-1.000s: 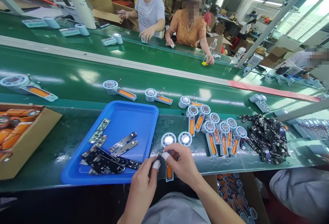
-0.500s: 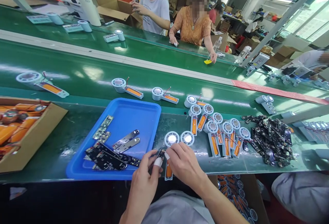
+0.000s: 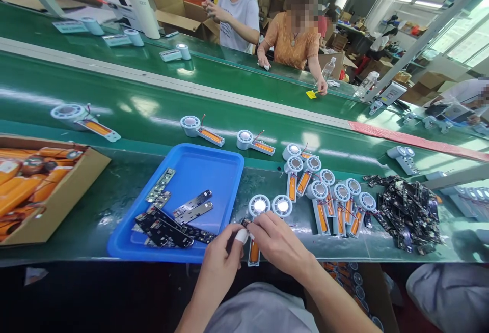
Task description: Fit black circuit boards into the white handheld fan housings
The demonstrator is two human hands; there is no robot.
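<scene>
My left hand, with a white wrap on the thumb, is closed around a small dark circuit board; only its end shows. My right hand meets it with thumb and forefinger pinched at the board; what lies between those fingertips is hidden. Just beneath the hands lies a light-blue handheld fan body with a round head and an orange battery in its handle. A second round fan head sits beside it, partly behind my right hand.
Left is a blue tray with several circuit boards, then a cardboard box of orange batteries. Several fan bodies and a heap of dark boards lie right. More fans ride the green belt. Two people sit across.
My hands have drawn closer together, and the board is more covered by my fingers. The fans on the belt have shifted right relative to the tray. The whole view has swung slightly.
</scene>
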